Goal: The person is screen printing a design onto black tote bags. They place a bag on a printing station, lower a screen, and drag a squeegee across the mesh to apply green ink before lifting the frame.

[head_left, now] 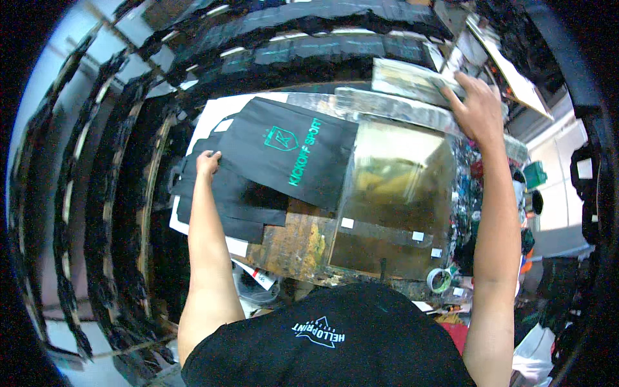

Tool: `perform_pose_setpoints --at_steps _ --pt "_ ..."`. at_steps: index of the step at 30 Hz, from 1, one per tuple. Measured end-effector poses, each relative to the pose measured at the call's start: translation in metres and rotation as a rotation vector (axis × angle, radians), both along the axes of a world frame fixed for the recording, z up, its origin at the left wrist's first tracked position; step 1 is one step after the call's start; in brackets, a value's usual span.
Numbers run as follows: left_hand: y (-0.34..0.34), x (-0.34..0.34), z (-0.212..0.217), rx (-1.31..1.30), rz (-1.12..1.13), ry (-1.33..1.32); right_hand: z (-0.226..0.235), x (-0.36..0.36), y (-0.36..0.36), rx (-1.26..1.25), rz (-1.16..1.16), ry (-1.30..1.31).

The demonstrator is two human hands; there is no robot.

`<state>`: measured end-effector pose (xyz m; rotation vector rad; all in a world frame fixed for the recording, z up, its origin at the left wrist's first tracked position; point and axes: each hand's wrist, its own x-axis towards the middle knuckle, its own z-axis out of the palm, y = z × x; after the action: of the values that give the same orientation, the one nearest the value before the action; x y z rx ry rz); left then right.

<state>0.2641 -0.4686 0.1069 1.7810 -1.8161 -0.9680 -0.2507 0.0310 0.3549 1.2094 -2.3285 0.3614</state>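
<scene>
Printed bag lies right of left hand.

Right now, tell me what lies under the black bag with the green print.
From beneath the printed bag, more black fabric sticks out at lower left; whatever the bag's middle covers cannot be seen.

One surface, one left hand, one right hand, one green-printed black bag on top, other black bags beneath too overlapped to count, three small white paper squares on one glossy panel, one roll of tape, one black shirt.
</scene>
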Motion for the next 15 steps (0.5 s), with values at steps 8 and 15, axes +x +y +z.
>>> perform_pose_setpoints --at_steps 8,15 --pt "0.158 -0.027 -0.071 -0.606 -0.076 0.054 -0.016 0.008 0.023 0.009 -0.017 0.061" --pt "0.278 -0.007 -0.119 -0.427 -0.501 -0.618 -0.015 0.01 0.016 0.051 0.0 0.02"
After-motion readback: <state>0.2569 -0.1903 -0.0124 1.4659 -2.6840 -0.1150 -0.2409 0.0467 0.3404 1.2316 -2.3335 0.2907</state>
